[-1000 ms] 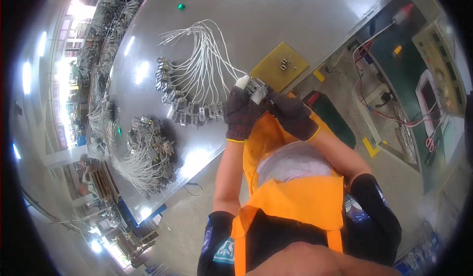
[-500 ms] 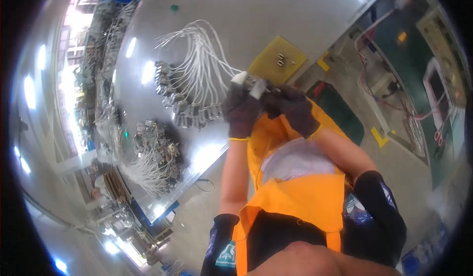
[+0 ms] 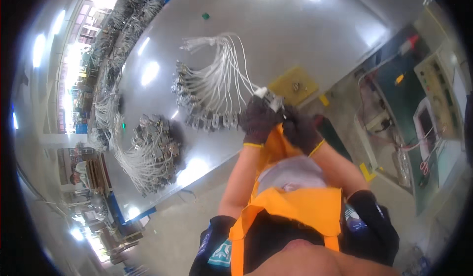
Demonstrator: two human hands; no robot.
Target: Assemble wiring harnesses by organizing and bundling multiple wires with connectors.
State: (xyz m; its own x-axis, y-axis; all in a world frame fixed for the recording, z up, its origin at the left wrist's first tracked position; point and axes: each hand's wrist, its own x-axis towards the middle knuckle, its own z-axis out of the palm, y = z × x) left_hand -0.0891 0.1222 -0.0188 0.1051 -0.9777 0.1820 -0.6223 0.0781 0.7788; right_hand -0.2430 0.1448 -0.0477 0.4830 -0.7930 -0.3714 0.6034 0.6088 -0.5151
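Both of my hands wear dark gloves with yellow cuffs. My left hand (image 3: 257, 123) is closed around a small silvery metal part (image 3: 276, 102) with a white piece and a white wire at its upper end. Close against it, my right hand (image 3: 299, 132) has its fingers bent together; what they pinch, if anything, is hidden. Left of my hands, a curved row of similar metal parts (image 3: 212, 120) lies on the metal table (image 3: 236, 10), their white wires (image 3: 221, 61) gathered toward the far side.
A yellow pad (image 3: 281, 86) with several small metal pieces lies at the table's edge, beyond my hands. Nearer left rests a heap of wired metal parts (image 3: 157, 148). More bundles (image 3: 118, 34) line the far left. At right stands a green-topped bench (image 3: 401, 96) with red-handled scissors (image 3: 424, 165).
The view has shifted, so the table and my hands appear farther right and lower. My right hand has come down slightly beside the metal part, which stays in my left hand.
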